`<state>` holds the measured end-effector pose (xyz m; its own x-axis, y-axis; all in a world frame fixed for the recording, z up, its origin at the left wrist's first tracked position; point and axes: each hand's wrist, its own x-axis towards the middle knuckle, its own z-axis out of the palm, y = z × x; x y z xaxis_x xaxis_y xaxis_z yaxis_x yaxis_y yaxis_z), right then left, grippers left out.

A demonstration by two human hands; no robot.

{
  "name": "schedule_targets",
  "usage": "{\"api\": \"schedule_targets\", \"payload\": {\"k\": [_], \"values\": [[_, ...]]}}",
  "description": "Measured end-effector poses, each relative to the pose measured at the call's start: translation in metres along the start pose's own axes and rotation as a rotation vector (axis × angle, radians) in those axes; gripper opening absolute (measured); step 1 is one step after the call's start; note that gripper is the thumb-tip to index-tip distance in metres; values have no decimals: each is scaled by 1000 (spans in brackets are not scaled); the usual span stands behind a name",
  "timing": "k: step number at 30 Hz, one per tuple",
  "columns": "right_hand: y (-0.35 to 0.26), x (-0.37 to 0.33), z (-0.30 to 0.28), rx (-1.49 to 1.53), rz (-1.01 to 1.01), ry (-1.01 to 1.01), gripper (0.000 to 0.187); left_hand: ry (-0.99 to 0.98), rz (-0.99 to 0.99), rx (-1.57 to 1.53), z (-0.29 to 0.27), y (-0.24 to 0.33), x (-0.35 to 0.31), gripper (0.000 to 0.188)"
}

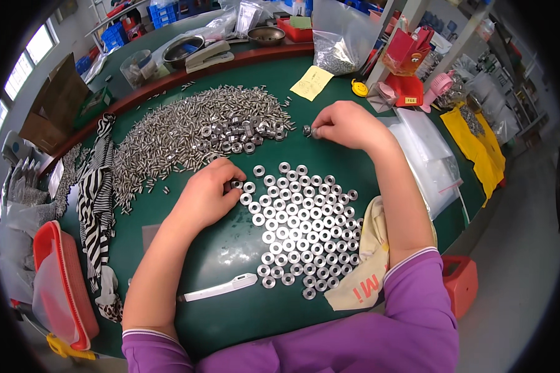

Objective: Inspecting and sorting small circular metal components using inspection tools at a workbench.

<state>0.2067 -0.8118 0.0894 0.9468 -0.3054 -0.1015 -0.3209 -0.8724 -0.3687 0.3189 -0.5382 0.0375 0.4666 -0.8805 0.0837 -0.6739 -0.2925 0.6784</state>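
My left hand (209,191) is closed with its fingertips pinched on a small metal ring (236,184) at the upper left edge of the laid-out rings. Farther right and back, my right hand (345,124) pinches another metal ring, mostly hidden by the fingers. Just left of those fingertips a dark-looking ring (307,130) stands on the green table. Between my arms many flat silver rings (303,229) lie in close rows, holes facing up. Behind them a jumbled heap of thicker rings (242,132) rests against a wide pile of small metal pins (168,133).
A white-handled cutter (221,288) lies near the front edge. Striped cloth (96,199) and a red basket (74,286) are at the left. A beige cloth (364,267) touches the rings' right side. Clear plastic bags (426,161) and a yellow cloth (476,146) lie right.
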Motion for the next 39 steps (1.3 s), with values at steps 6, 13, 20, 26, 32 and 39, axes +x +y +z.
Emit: {"api": "schedule_targets", "payload": {"k": [6,13,20,26,32,39], "values": [[-29,-6,22,-107,-88,-149,23,-9,7,-12,1,2,3,20],[-17,2,32,-36,-283,108,20,-17,5,-23,-2,2,3,20],[0,4,32,-174,-112,329,21,-19,0,-37,-2,0,3,20],[4,11,26,19,-35,250,18,-21,-2,-53,-1,-1,3,20],[-15,0,9,144,-57,-183,19,-39,-9,-49,-2,-3,2,21],[-7,6,22,238,0,-154,27,-41,8,-73,0,-5,4,22]]}}
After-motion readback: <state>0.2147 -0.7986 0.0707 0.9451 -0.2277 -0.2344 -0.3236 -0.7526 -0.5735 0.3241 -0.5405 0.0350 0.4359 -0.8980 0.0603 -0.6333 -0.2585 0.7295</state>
